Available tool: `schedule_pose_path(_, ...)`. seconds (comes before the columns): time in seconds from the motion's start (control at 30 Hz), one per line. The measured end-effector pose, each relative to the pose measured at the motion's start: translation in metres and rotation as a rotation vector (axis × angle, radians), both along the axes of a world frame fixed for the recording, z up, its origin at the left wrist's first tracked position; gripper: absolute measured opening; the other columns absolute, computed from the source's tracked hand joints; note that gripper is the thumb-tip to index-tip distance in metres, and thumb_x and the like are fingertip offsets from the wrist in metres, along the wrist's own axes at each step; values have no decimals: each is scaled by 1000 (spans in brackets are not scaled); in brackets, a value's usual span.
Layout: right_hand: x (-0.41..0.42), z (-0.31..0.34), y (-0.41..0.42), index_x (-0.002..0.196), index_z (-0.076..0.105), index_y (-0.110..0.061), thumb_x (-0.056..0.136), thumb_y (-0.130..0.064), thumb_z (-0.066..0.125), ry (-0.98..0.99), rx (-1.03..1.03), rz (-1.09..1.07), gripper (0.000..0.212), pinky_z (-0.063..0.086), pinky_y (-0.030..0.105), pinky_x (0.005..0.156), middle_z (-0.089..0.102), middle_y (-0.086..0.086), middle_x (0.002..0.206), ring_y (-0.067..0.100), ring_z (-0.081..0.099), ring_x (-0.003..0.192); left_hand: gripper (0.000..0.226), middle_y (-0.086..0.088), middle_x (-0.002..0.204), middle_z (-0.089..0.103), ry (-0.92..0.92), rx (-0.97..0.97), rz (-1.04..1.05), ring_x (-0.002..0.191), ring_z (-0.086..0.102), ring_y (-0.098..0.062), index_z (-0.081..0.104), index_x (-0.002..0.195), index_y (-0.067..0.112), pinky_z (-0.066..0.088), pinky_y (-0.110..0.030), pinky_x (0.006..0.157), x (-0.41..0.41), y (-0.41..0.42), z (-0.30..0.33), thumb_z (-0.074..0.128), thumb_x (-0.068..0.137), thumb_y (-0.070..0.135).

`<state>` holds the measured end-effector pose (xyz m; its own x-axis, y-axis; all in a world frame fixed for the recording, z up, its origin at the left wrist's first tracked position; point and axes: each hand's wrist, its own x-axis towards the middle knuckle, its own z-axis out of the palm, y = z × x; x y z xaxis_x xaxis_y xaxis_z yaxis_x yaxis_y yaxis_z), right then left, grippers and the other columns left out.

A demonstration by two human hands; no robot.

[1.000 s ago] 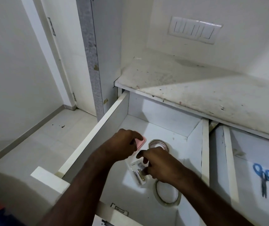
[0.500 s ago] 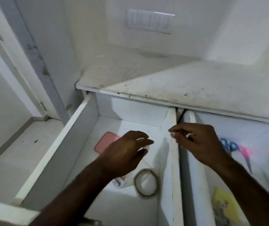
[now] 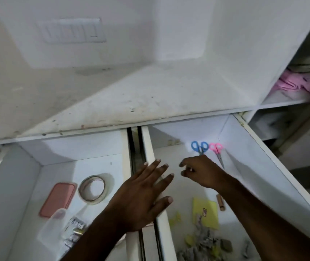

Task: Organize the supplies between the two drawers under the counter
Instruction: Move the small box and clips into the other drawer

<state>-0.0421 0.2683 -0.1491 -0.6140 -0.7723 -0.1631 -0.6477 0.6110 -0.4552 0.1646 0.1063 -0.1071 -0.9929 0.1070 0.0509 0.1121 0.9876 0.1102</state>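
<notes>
Drawers hold tape (image 3: pixel 92 188) left, scissors (image 3: pixel 200 147) right; left hand (image 3: pixel 141 196) spread, right hand (image 3: pixel 203 172) pinching something tiny.

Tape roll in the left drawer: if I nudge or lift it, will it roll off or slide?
The tape roll lies flat on its side on the left drawer floor, so a nudge should slide it, not roll it. It is a thin open ring, so probably light and easy to hook. Stood on edge, it would likely roll.

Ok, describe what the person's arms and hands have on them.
Nothing visible: both forearms are bare with no sleeves in view. The left hand and right hand wear no gloves, rings, watch or bands. Fingernails are short and unpainted.
</notes>
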Motion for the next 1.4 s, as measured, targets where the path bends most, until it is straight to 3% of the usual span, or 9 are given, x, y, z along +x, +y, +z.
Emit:
schedule_pose_path(0.13, 16, -31, -14, 149, 39, -19, 88, -46, 67, 50, 121, 161, 72, 46, 41, 101, 52, 10, 138, 28, 52, 124, 61, 6, 163, 17, 20, 15, 0, 152, -6, -12, 26, 154, 29, 13, -40, 122, 0, 2, 0, 20, 101, 58)
schedule_pose_path(0.3, 38, -42, -47, 155, 23, -14, 89, -49, 64, 180, 235, 236, 85, 39, 46, 106, 34, 8, 152, 31, 36, 133, 62, 6, 163, 18, 18, -1, -9, 152, -4, -13, 23, 155, 26, 15, -40, 122, 0, 3, 0, 22, 102, 56)
schedule_pose_path(0.53, 38, -31, -58, 126, 57, -14, 90, -27, 70, -30, 76, 49, 41, 51, 38, 93, 57, 7, 126, 24, 58, 112, 60, 7, 162, 20, 44, 28, 17, 152, -3, -12, 25, 154, 28, 14, -37, 121, 2, 5, 2, 24, 102, 56)
schedule_pose_path(0.67, 24, -24, -54, 102, 70, -10, 95, -23, 60, 9, 66, 71, 17, 55, 31, 80, 69, 10, 104, 24, 68, 93, 60, 10, 163, 18, 48, 37, 38, 151, -7, -9, 22, 155, 31, 15, -38, 123, 4, 5, 2, 22, 101, 58)
schedule_pose_path(0.83, 11, -13, -43, 101, 71, -10, 91, -26, 70, -106, 32, 7, 19, 62, 32, 70, 72, 11, 95, 22, 72, 75, 60, 13, 162, 18, 52, 62, 61, 151, -9, -6, 24, 154, 33, 18, -37, 122, 5, 6, 3, 21, 100, 61)
schedule_pose_path(0.97, 38, -9, -49, 102, 62, -15, 81, -35, 80, -281, 322, -23, 34, 64, 35, 66, 66, 6, 83, 22, 72, 69, 60, 12, 162, 18, 54, 50, 45, 151, -9, -7, 23, 154, 33, 17, -37, 122, 5, 5, 2, 23, 101, 60)
schedule_pose_path(1.1, 53, -10, -53, 119, 60, -8, 83, -20, 80, -326, 440, -77, 43, 60, 28, 59, 60, 5, 79, 19, 70, 69, 59, 12, 162, 18, 58, 54, 36, 151, -9, -7, 21, 155, 34, 16, -37, 123, 4, 5, 1, 23, 101, 58)
schedule_pose_path(1.27, 28, 16, -45, 106, 69, -5, 91, -12, 69, -498, 210, -25, 17, 64, 34, 69, 74, 16, 87, 27, 76, 74, 63, 13, 163, 13, 67, 100, 56, 149, -11, -2, 15, 156, 34, 12, -34, 124, 4, 5, 1, 26, 100, 60)
schedule_pose_path(1.4, 7, 56, -33, 101, 72, -2, 95, -13, 63, -730, -172, 2, 15, 60, 38, 69, 74, 18, 87, 31, 72, 73, 72, 22, 162, 3, 130, 351, 154, 147, 1, 6, -1, 154, 42, 28, -29, 118, 5, 3, 5, 37, 96, 62)
